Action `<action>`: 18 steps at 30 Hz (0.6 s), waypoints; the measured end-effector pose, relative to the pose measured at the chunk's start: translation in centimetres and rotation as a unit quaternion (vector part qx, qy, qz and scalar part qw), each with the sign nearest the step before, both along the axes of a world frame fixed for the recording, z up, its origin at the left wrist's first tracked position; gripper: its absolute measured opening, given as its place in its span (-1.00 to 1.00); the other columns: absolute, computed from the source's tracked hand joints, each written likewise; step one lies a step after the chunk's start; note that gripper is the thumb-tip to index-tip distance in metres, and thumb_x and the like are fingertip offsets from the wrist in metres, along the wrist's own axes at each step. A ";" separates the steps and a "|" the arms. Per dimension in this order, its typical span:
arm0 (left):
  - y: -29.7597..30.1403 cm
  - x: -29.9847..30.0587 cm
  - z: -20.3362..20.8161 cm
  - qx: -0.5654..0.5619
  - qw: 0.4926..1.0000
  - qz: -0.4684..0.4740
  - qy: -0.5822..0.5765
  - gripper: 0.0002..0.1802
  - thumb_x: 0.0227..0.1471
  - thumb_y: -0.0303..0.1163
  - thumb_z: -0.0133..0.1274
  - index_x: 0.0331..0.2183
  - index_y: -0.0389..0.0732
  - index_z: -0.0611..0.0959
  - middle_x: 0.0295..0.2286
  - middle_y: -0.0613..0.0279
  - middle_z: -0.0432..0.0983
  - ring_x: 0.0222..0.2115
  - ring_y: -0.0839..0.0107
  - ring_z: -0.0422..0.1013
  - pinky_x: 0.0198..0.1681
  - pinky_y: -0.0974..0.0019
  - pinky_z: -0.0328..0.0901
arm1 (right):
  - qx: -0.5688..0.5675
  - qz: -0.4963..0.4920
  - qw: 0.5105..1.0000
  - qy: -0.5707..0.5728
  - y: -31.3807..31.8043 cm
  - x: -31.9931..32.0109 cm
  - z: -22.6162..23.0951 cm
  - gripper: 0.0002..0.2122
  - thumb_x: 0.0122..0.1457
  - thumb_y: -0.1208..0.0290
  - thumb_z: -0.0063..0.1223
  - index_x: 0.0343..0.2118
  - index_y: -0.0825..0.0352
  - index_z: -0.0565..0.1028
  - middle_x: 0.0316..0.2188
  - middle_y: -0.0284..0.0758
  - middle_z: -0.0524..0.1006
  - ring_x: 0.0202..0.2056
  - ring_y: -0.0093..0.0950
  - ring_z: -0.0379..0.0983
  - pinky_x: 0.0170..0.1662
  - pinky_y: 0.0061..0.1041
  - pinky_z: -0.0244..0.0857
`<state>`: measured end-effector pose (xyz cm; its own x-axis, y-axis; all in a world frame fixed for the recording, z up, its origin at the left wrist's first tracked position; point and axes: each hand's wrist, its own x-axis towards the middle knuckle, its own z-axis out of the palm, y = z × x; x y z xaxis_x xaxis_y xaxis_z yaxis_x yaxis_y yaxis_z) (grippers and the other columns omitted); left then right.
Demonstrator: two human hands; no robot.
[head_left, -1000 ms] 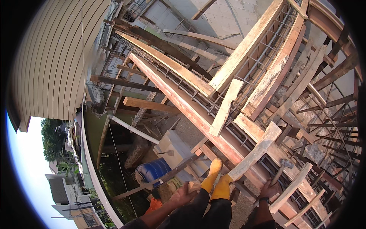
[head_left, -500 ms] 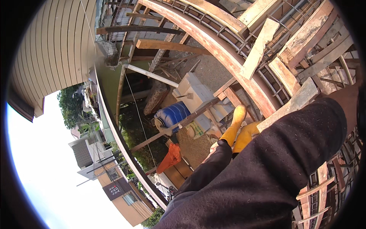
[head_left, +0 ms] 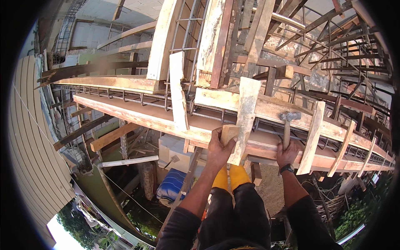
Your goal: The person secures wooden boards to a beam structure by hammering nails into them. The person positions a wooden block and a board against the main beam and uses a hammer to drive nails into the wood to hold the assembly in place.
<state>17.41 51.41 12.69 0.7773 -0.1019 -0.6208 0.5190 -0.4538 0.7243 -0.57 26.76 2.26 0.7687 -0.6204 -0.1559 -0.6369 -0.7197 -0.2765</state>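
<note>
Your L hand [head_left: 217, 150] has fingers curled round the short, squared wood block [head_left: 228, 135], at the near formboard [head_left: 262, 148], just left of the rough, blotched slat [head_left: 247, 107] — contact w/ slat can't be told. Your R hand [head_left: 287, 153] is wrapped round the hammer [head_left: 287, 130] by its wooden handle, grey metal head to far side. Brace block square; L fingers clear of any swing. Formboard: long, reddish edge; rebar [head_left: 167, 100]: thin, caged.

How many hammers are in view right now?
1: the hammer in the right hand, to the right of the wood block in the left hand. Others may be hidden.
</note>
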 end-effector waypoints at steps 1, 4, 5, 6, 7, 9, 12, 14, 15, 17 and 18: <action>1.3 0.6 -1.3 -0.016 0.999 0.029 -0.011 -0.46 0.13 -0.34 0.25 0.02 -0.38 0.40 -0.12 -0.01 0.53 -0.12 0.32 0.49 -0.03 0.28 0.40 | 0.016 0.001 1.000 -0.002 0.4 0.3 0.0 -0.66 0.16 0.17 0.13 -0.28 0.43 0.46 -0.38 -0.02 0.48 -0.21 0.00 0.39 0.06 -0.06 0.16; 2.5 4.3 -3.1 -0.009 0.998 0.054 -0.027 -0.48 0.14 -0.34 0.25 0.01 -0.37 0.40 -0.10 0.05 0.50 -0.13 0.38 0.47 -0.06 0.31 0.41 | 0.033 -0.004 0.999 0.005 0.2 0.1 0.0 -0.66 0.15 0.18 0.14 -0.27 0.43 0.47 -0.37 -0.02 0.49 -0.21 -0.01 0.39 0.05 -0.07 0.16; 2.8 5.1 -4.1 -0.029 0.999 0.044 -0.013 -0.39 0.15 -0.22 0.25 0.09 -0.32 0.40 -0.03 0.00 0.46 -0.04 0.25 0.42 0.02 0.18 0.36 | 0.036 -0.006 0.999 0.011 0.0 -0.1 0.0 -0.66 0.14 0.18 0.15 -0.27 0.44 0.47 -0.36 -0.02 0.49 -0.21 -0.01 0.39 0.05 -0.07 0.17; 3.3 5.4 -4.8 -0.026 0.999 0.044 -0.014 -0.39 0.15 -0.22 0.25 0.09 -0.32 0.40 -0.03 0.00 0.46 -0.04 0.25 0.42 0.02 0.18 0.36 | 0.040 -0.006 0.999 0.009 0.2 0.0 0.1 -0.66 0.14 0.18 0.15 -0.27 0.44 0.47 -0.36 -0.02 0.49 -0.21 -0.01 0.39 0.05 -0.07 0.17; 3.8 5.8 -5.7 0.122 0.987 -0.055 -0.090 -0.33 0.14 -0.14 0.23 0.14 -0.27 0.39 0.00 -0.03 0.44 0.02 0.15 0.36 0.09 0.10 0.29 | 0.043 -0.006 0.999 -0.002 0.5 0.3 0.1 -0.66 0.13 0.19 0.15 -0.26 0.44 0.48 -0.36 -0.02 0.49 -0.20 0.00 0.39 0.04 -0.07 0.17; 4.2 6.0 -6.8 0.293 0.942 -0.143 -0.078 -0.18 0.10 0.06 0.19 0.25 -0.13 0.34 0.07 -0.09 0.37 0.15 -0.09 0.19 0.24 -0.09 0.08 | 0.046 -0.006 0.999 -0.014 0.6 0.7 0.1 -0.65 0.12 0.20 0.16 -0.25 0.45 0.48 -0.36 -0.01 0.49 -0.20 0.00 0.38 0.02 -0.06 0.18; 4.0 5.3 -6.8 0.319 0.930 -0.169 -0.074 -0.11 0.04 0.09 0.21 0.26 -0.14 0.33 0.15 -0.06 0.27 0.18 -0.05 0.16 0.25 -0.08 0.05 | 0.029 -0.008 1.000 0.002 0.4 0.3 -0.2 -0.64 0.10 0.21 0.16 -0.24 0.47 0.47 -0.34 0.00 0.49 -0.20 0.03 0.38 0.01 -0.05 0.18; 3.9 5.1 -6.1 0.301 0.933 -0.177 -0.081 -0.11 0.02 0.08 0.22 0.26 -0.14 0.32 0.14 -0.06 0.27 0.17 -0.05 0.16 0.26 -0.09 0.04 | 0.050 -0.003 0.999 -0.016 0.2 -0.1 -0.6 -0.64 0.09 0.21 0.17 -0.25 0.47 0.47 -0.34 0.03 0.48 -0.20 0.05 0.36 -0.01 -0.02 0.18; 4.1 5.2 -5.6 0.287 0.935 -0.185 -0.092 -0.11 0.01 0.08 0.24 0.25 -0.14 0.32 0.12 -0.06 0.28 0.16 -0.06 0.16 0.26 -0.11 0.03 | 0.055 0.001 0.998 -0.022 0.2 -0.1 -0.8 -0.64 0.09 0.21 0.17 -0.25 0.47 0.47 -0.34 0.03 0.48 -0.20 0.05 0.36 -0.01 -0.02 0.18; 4.7 4.8 -5.9 0.288 0.933 -0.156 -0.150 -0.10 -0.01 0.08 0.25 0.24 -0.15 0.32 0.11 -0.05 0.27 0.16 -0.06 0.15 0.26 -0.10 0.02 | 0.039 -0.012 0.999 -0.030 0.1 -0.4 -1.0 -0.64 0.08 0.21 0.17 -0.26 0.47 0.46 -0.34 0.03 0.48 -0.18 0.05 0.36 0.00 -0.01 0.16; 5.1 4.9 -6.0 0.281 0.928 -0.133 -0.207 -0.08 -0.03 0.09 0.27 0.22 -0.16 0.31 0.10 -0.05 0.26 0.16 -0.06 0.15 0.26 -0.09 0.01 | 0.044 -0.008 0.998 -0.036 0.1 -0.4 -1.2 -0.64 0.08 0.21 0.17 -0.26 0.47 0.46 -0.34 0.03 0.48 -0.18 0.05 0.36 0.00 -0.01 0.16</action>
<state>22.31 56.53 6.69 0.9547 -0.0750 -0.2880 0.0649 -0.8919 0.4475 -0.95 26.84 1.09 0.7697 -0.6194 -0.1546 -0.6244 -0.6800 -0.3843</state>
